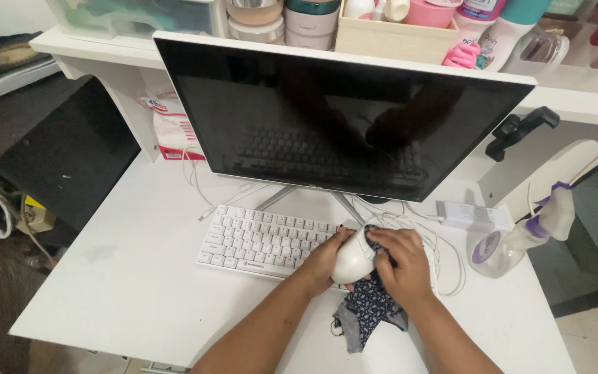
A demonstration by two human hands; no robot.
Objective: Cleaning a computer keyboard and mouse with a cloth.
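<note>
Bare white tabletop (126,277) toward left edge, left hand (324,257) gripping smooth white plastic mouse (353,258), right hand (401,263) pressing dark patterned cloth (368,308) against it, near front edge

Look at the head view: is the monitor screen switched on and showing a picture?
No: the monitor is dark and only mirrors the keyboard, while the left hand holds a white mouse and the right hand presses a cloth to it.
</note>
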